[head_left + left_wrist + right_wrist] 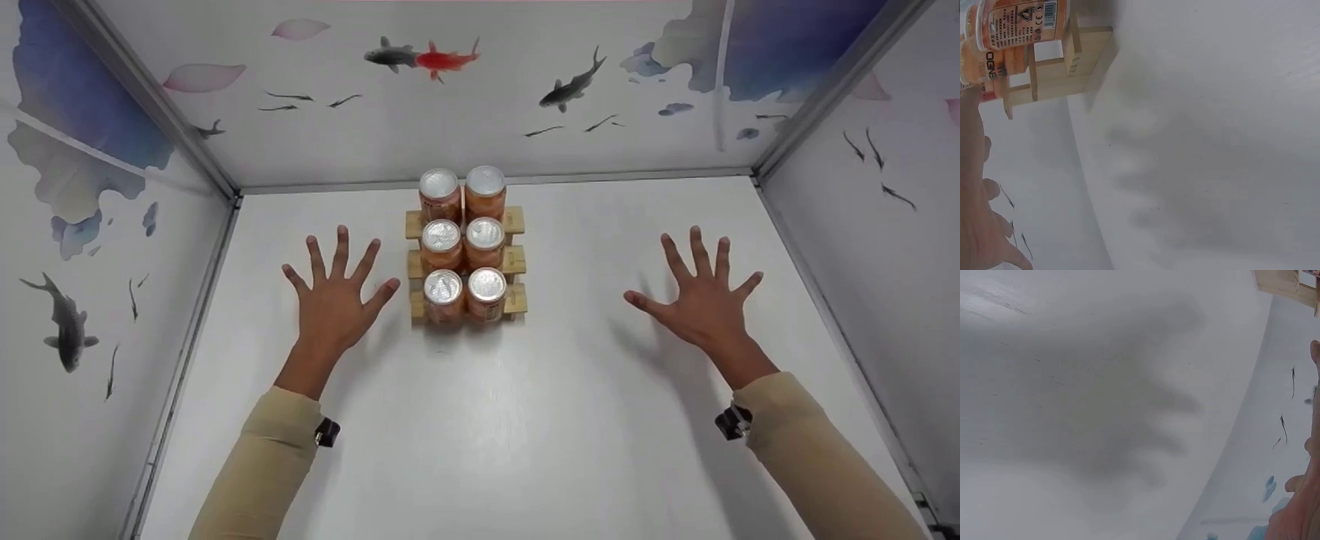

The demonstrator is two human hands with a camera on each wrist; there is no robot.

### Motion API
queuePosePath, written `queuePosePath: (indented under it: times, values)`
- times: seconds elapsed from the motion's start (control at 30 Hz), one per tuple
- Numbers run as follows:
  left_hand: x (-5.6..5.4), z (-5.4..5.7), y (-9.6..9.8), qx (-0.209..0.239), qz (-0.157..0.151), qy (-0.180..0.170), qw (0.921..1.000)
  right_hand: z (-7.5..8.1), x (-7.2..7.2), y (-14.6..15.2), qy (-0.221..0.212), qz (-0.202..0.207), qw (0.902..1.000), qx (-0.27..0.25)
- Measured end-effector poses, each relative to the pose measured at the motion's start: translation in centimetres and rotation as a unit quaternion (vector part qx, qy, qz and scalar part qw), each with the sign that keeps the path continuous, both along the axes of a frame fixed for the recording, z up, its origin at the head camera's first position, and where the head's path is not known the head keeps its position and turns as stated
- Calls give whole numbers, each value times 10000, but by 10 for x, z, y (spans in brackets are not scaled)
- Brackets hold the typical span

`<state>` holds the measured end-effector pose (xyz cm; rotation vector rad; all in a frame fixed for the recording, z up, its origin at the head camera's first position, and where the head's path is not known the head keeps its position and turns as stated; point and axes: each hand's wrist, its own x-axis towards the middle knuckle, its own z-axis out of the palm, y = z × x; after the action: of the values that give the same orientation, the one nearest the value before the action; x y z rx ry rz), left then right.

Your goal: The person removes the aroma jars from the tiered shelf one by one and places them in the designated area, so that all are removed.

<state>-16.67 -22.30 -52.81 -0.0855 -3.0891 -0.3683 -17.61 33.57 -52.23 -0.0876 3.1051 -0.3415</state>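
Several orange jars (486, 296) with silvery lids stand in two columns on a stepped wooden rack (516, 260) at the back middle of the table. To the left of the rack, my left hand (330, 307) hovers with its fingers spread, the thumb pointing at the front jars. My right hand (705, 307) is farther off on the right side, also spread and holding nothing. Below each hand its shadow falls on the tabletop. In the left wrist view the printed label of a jar (1024, 25) shows, and the rack's steps (1053, 73) rise away from the table.
The white table (480, 435) is walled on the left, right and back by panels (495, 127) painted with fish and petals. Metal strips (600, 179) run along the wall bases. A small black device (327, 432) sits at the left cuff, another (733, 422) at the right.
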Motion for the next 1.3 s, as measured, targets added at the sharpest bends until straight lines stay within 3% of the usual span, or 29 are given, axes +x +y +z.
queuePosePath:
  times: [0.53, 1.0, 1.3]
  values:
    - [1, -10, 6, -44, -49, -142, 9999, 2, -5, -4, 27, 4, 9999, -112]
    - [3, -32, 25, -122, -237, -644, 9976, -4, -6, -17, 149, 209, 9995, -198]
    - [3, -43, 34, -151, -271, -688, 9972, -8, -7, -32, 85, 258, 9993, -275]
